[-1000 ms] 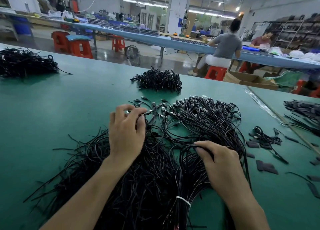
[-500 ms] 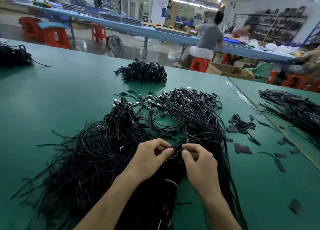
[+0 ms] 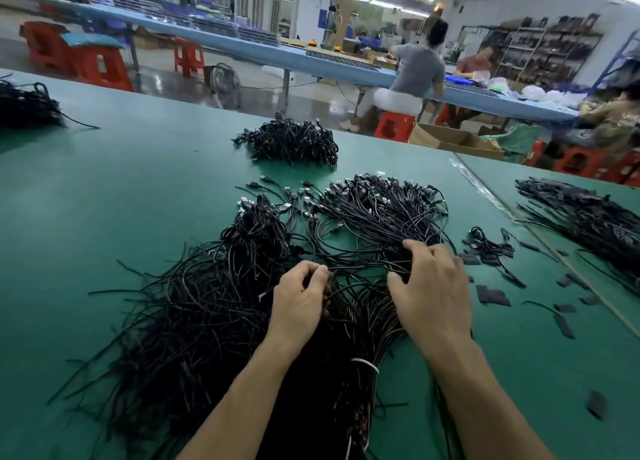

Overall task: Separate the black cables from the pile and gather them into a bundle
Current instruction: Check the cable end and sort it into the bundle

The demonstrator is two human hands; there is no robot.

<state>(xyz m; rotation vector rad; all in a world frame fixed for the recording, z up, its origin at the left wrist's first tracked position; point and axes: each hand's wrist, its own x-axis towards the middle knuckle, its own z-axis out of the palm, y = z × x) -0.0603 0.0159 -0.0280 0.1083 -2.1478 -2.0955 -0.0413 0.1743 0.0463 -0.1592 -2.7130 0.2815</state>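
The black cables [image 3: 207, 304] lie in a wide pile on the green table [image 3: 104, 200], close in front of the person. The left hand [image 3: 299, 297] pinches a few strands with curled fingers. The right hand [image 3: 431, 286] rests on the pile with fingers spread and bent, and whether it grips any cable I cannot tell.

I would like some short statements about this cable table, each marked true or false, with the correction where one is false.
1. The left hand pinches black cables. True.
2. A white tie wraps a bundle between the forearms. True.
3. The table is red. False: it is green.
4. The right hand lies flat on bare table. False: its fingers curl into the cables.
5. The far small pile touches the cables under the hands. False: bare table lies between them.
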